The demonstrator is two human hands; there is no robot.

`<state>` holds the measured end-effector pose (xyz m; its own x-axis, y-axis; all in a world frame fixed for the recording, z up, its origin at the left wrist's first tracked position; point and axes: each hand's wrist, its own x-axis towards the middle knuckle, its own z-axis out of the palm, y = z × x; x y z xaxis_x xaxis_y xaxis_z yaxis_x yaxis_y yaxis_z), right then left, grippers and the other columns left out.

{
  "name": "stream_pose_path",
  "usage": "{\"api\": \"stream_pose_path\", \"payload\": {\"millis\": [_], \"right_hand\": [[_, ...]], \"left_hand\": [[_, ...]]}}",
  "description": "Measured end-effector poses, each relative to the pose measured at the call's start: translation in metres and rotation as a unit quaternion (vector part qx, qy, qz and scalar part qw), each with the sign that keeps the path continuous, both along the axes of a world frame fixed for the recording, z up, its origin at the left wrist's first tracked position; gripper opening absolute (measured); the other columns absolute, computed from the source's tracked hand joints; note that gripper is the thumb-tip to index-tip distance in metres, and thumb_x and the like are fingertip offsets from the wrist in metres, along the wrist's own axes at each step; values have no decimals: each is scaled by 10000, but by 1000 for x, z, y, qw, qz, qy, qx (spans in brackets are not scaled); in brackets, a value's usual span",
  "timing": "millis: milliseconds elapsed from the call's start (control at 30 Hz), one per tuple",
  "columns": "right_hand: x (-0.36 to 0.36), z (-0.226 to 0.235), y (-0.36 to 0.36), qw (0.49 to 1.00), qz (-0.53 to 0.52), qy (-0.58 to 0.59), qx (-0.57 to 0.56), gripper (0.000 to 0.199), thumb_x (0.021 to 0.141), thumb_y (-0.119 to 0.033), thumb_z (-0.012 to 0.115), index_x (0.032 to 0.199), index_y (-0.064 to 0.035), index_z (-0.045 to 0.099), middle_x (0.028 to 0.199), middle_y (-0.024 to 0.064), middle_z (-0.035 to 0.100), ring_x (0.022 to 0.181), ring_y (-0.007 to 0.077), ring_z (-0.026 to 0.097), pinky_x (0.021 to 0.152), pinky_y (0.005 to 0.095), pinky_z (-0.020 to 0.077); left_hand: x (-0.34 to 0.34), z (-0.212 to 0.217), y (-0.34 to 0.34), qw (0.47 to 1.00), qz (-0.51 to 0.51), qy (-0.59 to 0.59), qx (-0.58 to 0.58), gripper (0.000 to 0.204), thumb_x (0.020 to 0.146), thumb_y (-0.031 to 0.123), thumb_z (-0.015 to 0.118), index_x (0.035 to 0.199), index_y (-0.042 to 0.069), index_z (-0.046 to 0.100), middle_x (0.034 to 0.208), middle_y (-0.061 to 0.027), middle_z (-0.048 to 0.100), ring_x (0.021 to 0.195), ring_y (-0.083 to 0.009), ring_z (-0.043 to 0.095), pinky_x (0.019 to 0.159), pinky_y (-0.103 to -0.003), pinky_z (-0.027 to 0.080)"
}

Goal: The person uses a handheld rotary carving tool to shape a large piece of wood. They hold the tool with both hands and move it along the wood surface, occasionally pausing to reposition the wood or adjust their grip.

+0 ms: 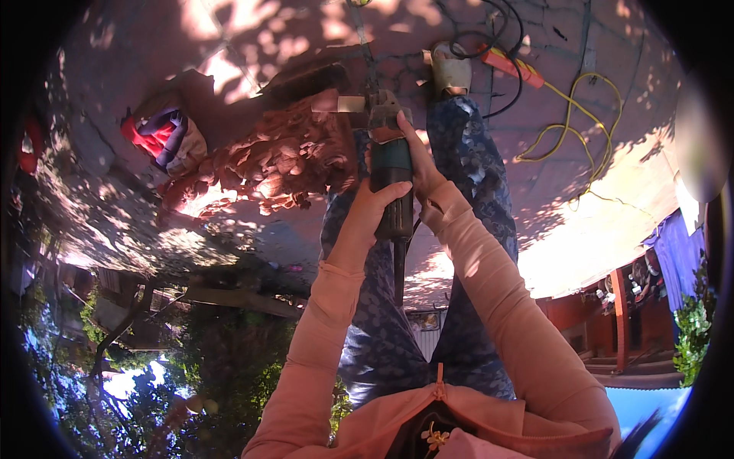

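Power tool (391, 157) at mid-scene, held in front of the camouflage trousers (479, 164); long axis runs near to far, almost straight, head to the far end, tapered tail pointing near. Left hand (373, 205) clamped round the dark body, thumb laid across the top. Right hand (425, 162) close by, pressed to the tool's right side, one finger stretched up to the head; its other fingers are hidden, so cannot tell how far it closes. Pale block (351, 104) just left of the head; cannot tell whether the two are joined. Ground, left to right: bundle (172, 141) of red, purple and tan cloth; then a reddish carving (287, 153), surface ridged and lumpy, reaching almost to the left trouser leg; a shoe (453, 70) at far centre-right; black cord (521, 86) looped beside it; orange-red power strip (514, 68); yellow cord (569, 126) lying in loose curves. All on reddish paving (550, 153), cracked and jointed, dappled with sun and leaf shade. Outdoors: trees (229, 359) near left, a reddish post (619, 317) near right, purple cloth (677, 256) hanging farther right.
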<state>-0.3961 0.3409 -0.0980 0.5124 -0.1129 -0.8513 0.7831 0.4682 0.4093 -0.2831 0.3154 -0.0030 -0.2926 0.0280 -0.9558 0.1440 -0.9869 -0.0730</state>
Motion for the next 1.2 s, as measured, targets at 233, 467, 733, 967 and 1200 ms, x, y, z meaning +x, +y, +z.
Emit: {"api": "stream_pose_path", "payload": {"millis": [233,467,733,967,1200], "right_hand": [[1,41,30,999,-2,-44,4,742,797,-709,537,1012,-1,582,801,149,637,677,266,652,634,353,560],[2,11,30,995,-65,-71,28,743,784,-704,559,987,10,589,787,157,645,662,257,659,625,363,570],[21,-14,40,980,-170,-91,56,764,760,-710,588,980,22,575,845,157,627,704,259,650,649,372,565],[19,25,60,982,-148,-97,59,820,764,-749,537,994,38,566,843,149,622,698,240,638,664,348,559],[17,28,56,985,-140,-83,50,845,765,-758,525,1044,39,547,841,128,617,725,224,637,680,342,555]], "left_hand": [[-13,46,27,992,-62,-109,-6,458,798,171,720,1136,12,454,893,-60,584,695,-124,609,573,-272,521],[-19,20,19,986,-112,-121,-33,463,780,186,737,1127,1,493,890,-56,600,707,-121,608,604,-266,509],[-3,-12,16,975,-177,-116,-71,396,749,170,744,1076,12,585,908,-63,633,742,-124,616,635,-265,493],[-14,36,30,964,-204,-170,-31,572,757,206,765,1123,-74,427,984,-124,593,827,-153,611,709,-292,509],[-13,30,36,938,-279,-202,-29,566,755,203,756,1130,-70,430,993,-121,590,814,-154,610,688,-285,506]]}}
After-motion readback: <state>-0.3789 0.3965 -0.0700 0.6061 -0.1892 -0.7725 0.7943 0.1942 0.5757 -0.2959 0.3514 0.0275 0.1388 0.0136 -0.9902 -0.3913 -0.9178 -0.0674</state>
